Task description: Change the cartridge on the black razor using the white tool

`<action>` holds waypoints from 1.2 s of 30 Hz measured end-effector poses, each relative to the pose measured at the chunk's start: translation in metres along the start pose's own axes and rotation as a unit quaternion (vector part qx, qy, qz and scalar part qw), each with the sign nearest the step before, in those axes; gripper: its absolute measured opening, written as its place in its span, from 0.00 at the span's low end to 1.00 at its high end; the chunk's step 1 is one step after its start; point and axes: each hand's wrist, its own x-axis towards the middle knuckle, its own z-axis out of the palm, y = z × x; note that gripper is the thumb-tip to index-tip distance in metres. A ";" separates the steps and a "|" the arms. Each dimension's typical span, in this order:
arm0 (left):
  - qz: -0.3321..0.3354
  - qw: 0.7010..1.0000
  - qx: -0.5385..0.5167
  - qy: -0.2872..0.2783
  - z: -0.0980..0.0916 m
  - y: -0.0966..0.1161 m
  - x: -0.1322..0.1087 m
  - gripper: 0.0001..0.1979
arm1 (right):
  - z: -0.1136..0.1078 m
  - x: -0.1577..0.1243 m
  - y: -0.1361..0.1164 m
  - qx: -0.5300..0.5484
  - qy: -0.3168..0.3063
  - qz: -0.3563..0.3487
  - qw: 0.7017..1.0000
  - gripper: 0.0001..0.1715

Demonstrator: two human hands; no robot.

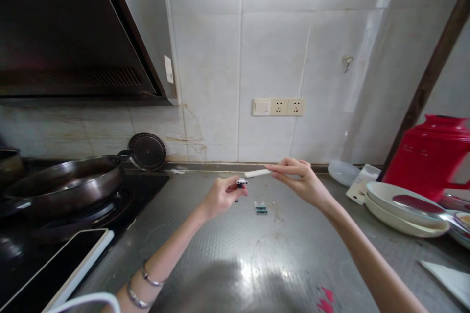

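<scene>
Above the metal countertop [220, 254], my left hand [222, 195] pinches a small black-and-silver piece [241, 183] between thumb and fingers; it is too small to name. My right hand [295, 176] grips one end of a slim white stick [257, 173] in its fingertips. The stick's free end points left at the small piece, with a narrow gap between them. Below the hands, two short dark teal cylinders [261, 210] lie side by side on the counter, seemingly in clear wrapping. What kind they are I cannot make out.
A steel pan [69, 183] sits on the black stove at left, with a phone [62, 269] on the near edge. Stacked plates [404, 215], a red jug [426, 156] and a white carton [363, 184] stand at right. Red scraps [326, 298] lie near the front.
</scene>
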 end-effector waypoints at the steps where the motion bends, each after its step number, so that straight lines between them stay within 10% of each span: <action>1: 0.000 1.000 0.003 0.001 -0.001 0.000 0.000 0.07 | 0.001 0.000 0.000 0.010 -0.005 0.000 1.000 0.16; 36: 0.029 0.996 0.081 -0.003 0.001 0.000 0.000 0.06 | 0.007 0.002 0.010 0.067 -0.060 -0.037 0.995 0.16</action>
